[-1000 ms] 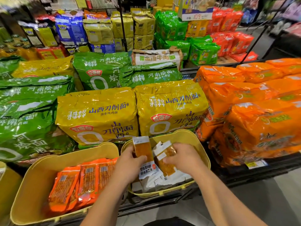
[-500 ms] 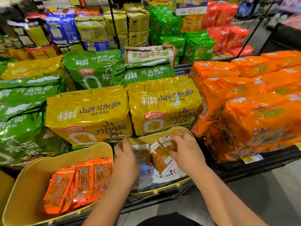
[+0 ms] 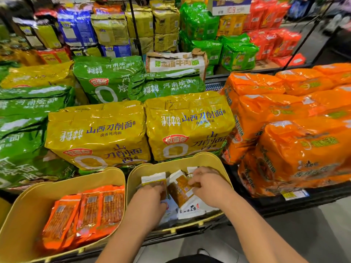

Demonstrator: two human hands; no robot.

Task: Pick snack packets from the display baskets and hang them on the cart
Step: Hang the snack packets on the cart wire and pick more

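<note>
Both of your hands are down inside the right basket (image 3: pixel 207 158), the yellow tub at the front edge of the display. Your left hand (image 3: pixel 150 202) sits at the basket's near left side, fingers curled over the lower half of the left packet (image 3: pixel 153 182), a brown snack pouch with a white top that stands up against the left wall. Your right hand (image 3: pixel 210 186) is toward the basket's right wall, fingers bent in a narrow pinch on the edge of the right packet (image 3: pixel 196 185), most of which is hidden under the hand. Between your 2 hands the middle packet (image 3: pixel 180 189) lies tilted, white top pointing to the far left corner, touching the left packet. More white pouches (image 3: pixel 191 209) lie flat along the basket's near edge. Just beside it, the left basket (image 3: pixel 79 179) holds 3 orange packets (image 3: pixel 89 211) lying side by side against its right wall. Behind both baskets, 2 yellow bags (image 3: pixel 96 133) of noodles stand upright, with green bags (image 3: pixel 22 118) to their left and orange bags (image 3: pixel 284 130) stacked to their right.
</note>
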